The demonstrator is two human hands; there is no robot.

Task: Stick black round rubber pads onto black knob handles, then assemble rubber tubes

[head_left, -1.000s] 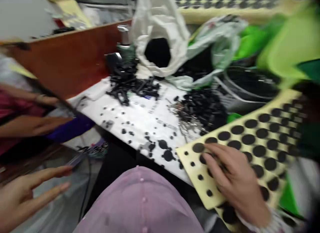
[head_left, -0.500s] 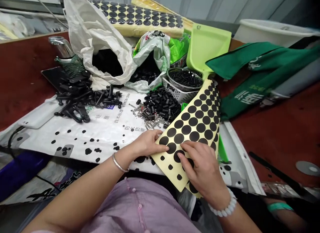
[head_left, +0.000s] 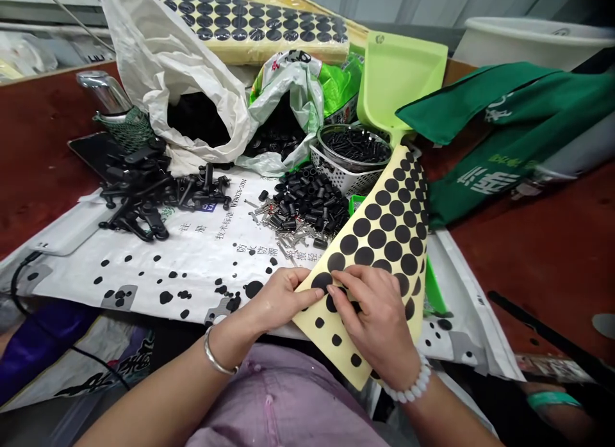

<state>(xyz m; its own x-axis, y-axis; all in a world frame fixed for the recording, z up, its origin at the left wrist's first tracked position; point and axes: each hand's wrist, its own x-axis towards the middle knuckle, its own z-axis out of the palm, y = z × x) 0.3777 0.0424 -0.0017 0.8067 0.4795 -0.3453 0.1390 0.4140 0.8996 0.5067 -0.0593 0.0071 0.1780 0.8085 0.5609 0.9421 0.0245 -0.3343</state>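
A cream sheet of black round stickers slants up from my lap across the front edge of the white-covered table. My left hand grips its left edge, thumb on top and the other fingers partly hidden beneath. Over the lower rows, my right hand has its thumb and forefinger pinched at the edge of a black round sticker, close to my left thumb. Whether that sticker has lifted from the sheet I cannot tell. Small black spots mark the bare strip along the sheet's lower edge.
Behind the sheet lie a pile of black caps and small metal clips. A basket carries a bowl of black screws. Black clip parts are heaped at left, before a white sack. A green dustpan stands behind.
My right hand has shifted left towards my left thumb, and its thumb and forefinger have come together. The view has shifted slightly. My left hand still holds the sheet.
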